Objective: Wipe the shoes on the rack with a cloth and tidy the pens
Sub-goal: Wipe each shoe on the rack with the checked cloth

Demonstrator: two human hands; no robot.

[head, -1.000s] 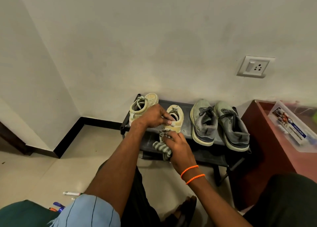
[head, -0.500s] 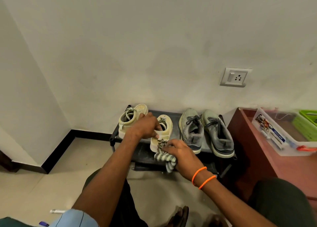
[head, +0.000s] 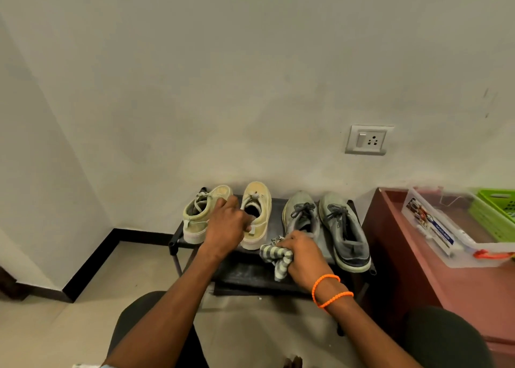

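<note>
My left hand (head: 227, 224) grips the heel of the yellow shoe (head: 257, 211) on the black rack (head: 250, 273). My right hand (head: 302, 252) bunches the striped cloth (head: 274, 256) beside it. Grey shoes (head: 326, 223) sit right. White wall (head: 250, 75) behind, red table (head: 446, 278) alongside.

I face a plain off-white plastered wall (head: 250, 75) that meets another at a corner on my left. A black skirting strip (head: 92, 259) runs along its foot above the pale beige tiled floor (head: 117, 273). A white switch-and-socket plate (head: 367, 140) sits low on the wall. To my right stands a reddish-brown wooden table (head: 418, 270), bearing a clear plastic box (head: 446, 242) and a green slotted basket (head: 496, 211).
</note>
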